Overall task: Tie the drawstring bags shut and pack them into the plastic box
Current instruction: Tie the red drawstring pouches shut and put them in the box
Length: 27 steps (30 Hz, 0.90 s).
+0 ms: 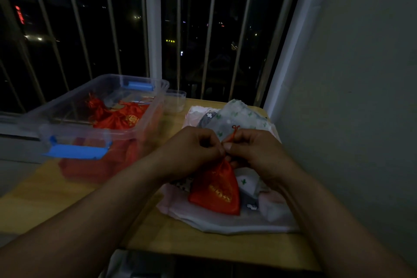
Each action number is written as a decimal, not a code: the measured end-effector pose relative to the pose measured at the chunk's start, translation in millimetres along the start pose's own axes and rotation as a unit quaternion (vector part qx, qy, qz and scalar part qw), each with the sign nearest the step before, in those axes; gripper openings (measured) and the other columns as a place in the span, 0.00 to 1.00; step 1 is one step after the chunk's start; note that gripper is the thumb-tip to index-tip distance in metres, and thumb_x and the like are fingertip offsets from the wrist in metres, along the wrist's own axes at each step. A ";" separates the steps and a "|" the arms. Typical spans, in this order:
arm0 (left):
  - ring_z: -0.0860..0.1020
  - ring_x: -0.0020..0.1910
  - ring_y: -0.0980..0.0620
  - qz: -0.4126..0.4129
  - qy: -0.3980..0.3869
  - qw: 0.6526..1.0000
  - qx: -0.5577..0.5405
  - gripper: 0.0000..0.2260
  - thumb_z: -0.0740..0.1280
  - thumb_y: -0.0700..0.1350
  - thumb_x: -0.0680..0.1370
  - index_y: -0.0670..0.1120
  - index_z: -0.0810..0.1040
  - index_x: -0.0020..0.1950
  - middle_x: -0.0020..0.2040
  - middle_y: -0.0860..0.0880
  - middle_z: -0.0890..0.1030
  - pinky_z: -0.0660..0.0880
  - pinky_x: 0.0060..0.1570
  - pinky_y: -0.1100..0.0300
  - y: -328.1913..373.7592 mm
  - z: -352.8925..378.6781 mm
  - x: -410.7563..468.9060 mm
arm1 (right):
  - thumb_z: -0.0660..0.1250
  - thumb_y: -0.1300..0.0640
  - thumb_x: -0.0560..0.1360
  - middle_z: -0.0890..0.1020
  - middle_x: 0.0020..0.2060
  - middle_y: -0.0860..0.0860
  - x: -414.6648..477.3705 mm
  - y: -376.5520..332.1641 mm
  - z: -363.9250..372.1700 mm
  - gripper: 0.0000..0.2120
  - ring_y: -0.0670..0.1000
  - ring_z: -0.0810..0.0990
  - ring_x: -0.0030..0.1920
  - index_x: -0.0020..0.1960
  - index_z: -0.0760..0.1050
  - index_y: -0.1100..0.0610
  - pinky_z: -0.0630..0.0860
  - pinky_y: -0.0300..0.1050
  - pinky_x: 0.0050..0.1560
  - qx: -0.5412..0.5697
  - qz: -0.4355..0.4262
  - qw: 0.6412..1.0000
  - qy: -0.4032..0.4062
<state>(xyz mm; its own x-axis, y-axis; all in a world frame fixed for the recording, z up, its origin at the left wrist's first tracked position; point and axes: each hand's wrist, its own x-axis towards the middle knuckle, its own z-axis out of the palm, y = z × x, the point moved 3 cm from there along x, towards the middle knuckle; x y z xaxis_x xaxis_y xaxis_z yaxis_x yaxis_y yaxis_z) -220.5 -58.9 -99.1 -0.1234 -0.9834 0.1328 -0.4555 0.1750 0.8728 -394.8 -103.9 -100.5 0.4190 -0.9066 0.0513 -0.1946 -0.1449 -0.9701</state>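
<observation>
To the right of the clear plastic box (155, 106), a red drawstring bag (216, 189) is held over a pile of patterned cloth bags (239, 115) on the wooden counter (67, 192). The hands meet at its gathered neck. The left hand (194, 149) has its fingers (214, 144) curled, pinching the neck. The right hand (250, 149) pinches the thin red drawstring (233, 134), whose knotted end sticks up. More red bags (121, 115) lie inside the box. A small clear container (176, 100) stands just behind the box.
</observation>
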 end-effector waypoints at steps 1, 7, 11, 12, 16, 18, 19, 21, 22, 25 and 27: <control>0.81 0.37 0.58 0.015 0.005 1.000 0.002 0.03 0.72 0.44 0.79 0.44 0.83 0.48 0.42 0.47 0.85 0.78 0.38 0.62 0.8 0.3 -0.6 | 0.70 0.67 0.78 0.85 0.34 0.52 -0.3 -1.0 -1.7 0.03 0.47 0.84 0.36 0.47 0.82 0.63 0.81 0.40 0.39 0.002 -0.001 1.000 -0.009; 0.78 0.38 0.57 0.043 -0.008 0.999 0.016 0.04 0.73 0.45 0.79 0.49 0.79 0.51 0.44 0.47 0.83 0.75 0.39 0.60 -1.2 1.7 -2.6 | 0.69 0.66 0.79 0.85 0.39 0.58 -4.6 -3.9 -6.0 0.03 0.52 0.85 0.40 0.50 0.82 0.62 0.83 0.45 0.43 -0.005 -0.006 0.999 -0.052; 0.78 0.36 0.60 0.043 -0.020 0.999 0.023 0.04 0.73 0.45 0.79 0.49 0.79 0.51 0.41 0.50 0.83 0.75 0.37 0.61 -2.9 3.7 -1.8 | 0.69 0.66 0.80 0.86 0.41 0.57 -4.8 -1.7 -6.1 0.04 0.51 0.85 0.40 0.51 0.82 0.62 0.81 0.43 0.42 -0.036 -0.020 0.997 -0.060; 0.78 0.37 0.59 0.041 -0.022 0.999 0.025 0.04 0.73 0.45 0.79 0.50 0.80 0.51 0.43 0.48 0.84 0.76 0.39 0.59 -3.5 3.4 -0.9 | 0.69 0.66 0.80 0.86 0.40 0.55 -4.5 -1.6 -5.7 0.04 0.50 0.84 0.39 0.51 0.82 0.61 0.81 0.43 0.42 -0.046 -0.025 0.997 -0.059; 0.83 0.46 0.45 0.030 -0.036 0.998 0.031 0.05 0.73 0.49 0.78 0.49 0.80 0.50 0.47 0.45 0.84 0.80 0.49 0.43 -5.7 2.5 -0.1 | 0.69 0.66 0.80 0.86 0.39 0.53 -4.5 -1.3 -4.1 0.05 0.49 0.84 0.39 0.51 0.83 0.60 0.82 0.42 0.42 -0.085 -0.040 0.994 -0.053; 0.83 0.44 0.45 0.028 -0.040 0.998 0.027 0.05 0.73 0.48 0.79 0.49 0.80 0.50 0.47 0.45 0.84 0.80 0.47 0.44 -5.5 1.4 0.0 | 0.69 0.65 0.80 0.86 0.39 0.54 -3.9 -1.3 -4.0 0.05 0.49 0.85 0.38 0.50 0.83 0.59 0.82 0.42 0.41 -0.086 -0.038 0.995 -0.046; 0.81 0.41 0.50 0.027 -0.040 0.999 0.026 0.04 0.72 0.47 0.80 0.48 0.80 0.50 0.46 0.46 0.84 0.79 0.43 0.49 -5.5 0.5 0.1 | 0.69 0.65 0.80 0.86 0.39 0.55 -3.7 -1.2 -4.1 0.04 0.49 0.85 0.38 0.50 0.83 0.59 0.82 0.42 0.41 -0.081 -0.036 0.995 -0.045; 0.78 0.36 0.57 0.020 -0.039 0.999 0.022 0.04 0.69 0.46 0.82 0.46 0.80 0.52 0.43 0.48 0.83 0.76 0.39 0.58 -4.4 -0.9 -0.9 | 0.69 0.64 0.80 0.86 0.39 0.56 -3.8 -1.6 -4.8 0.04 0.49 0.85 0.39 0.50 0.83 0.59 0.82 0.42 0.42 -0.076 -0.034 0.995 -0.045; 0.78 0.36 0.56 0.016 -0.041 0.999 0.019 0.04 0.68 0.45 0.82 0.46 0.81 0.53 0.42 0.47 0.82 0.76 0.38 0.60 -3.8 -1.3 -1.7 | 0.69 0.64 0.80 0.86 0.39 0.56 -4.1 -1.9 -5.3 0.04 0.49 0.85 0.39 0.50 0.83 0.59 0.82 0.42 0.42 -0.074 -0.034 0.996 -0.045; 0.78 0.36 0.55 0.012 -0.039 0.999 0.000 0.05 0.66 0.43 0.83 0.43 0.81 0.54 0.43 0.41 0.82 0.75 0.35 0.63 -2.8 -2.7 -3.2 | 0.69 0.64 0.80 0.86 0.41 0.57 -4.3 -1.9 -5.7 0.04 0.49 0.85 0.40 0.51 0.82 0.60 0.82 0.41 0.42 -0.079 -0.034 0.995 -0.048; 0.80 0.38 0.57 0.008 -0.027 1.000 0.002 0.06 0.67 0.43 0.83 0.43 0.82 0.53 0.47 0.43 0.84 0.77 0.38 0.65 -3.3 -4.0 -2.9 | 0.69 0.65 0.80 0.86 0.41 0.56 -4.4 -1.0 -4.8 0.04 0.49 0.85 0.40 0.52 0.82 0.60 0.81 0.41 0.42 -0.080 -0.032 0.995 -0.052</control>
<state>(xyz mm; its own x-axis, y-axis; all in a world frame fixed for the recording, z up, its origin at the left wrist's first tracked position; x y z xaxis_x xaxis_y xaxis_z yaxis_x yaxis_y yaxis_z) -215.1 -56.8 -100.5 -0.1787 -0.9764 0.1217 -0.4571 0.1919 0.8685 -400.7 -101.7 -98.7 0.5233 -0.8485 0.0789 -0.3001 -0.2702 -0.9148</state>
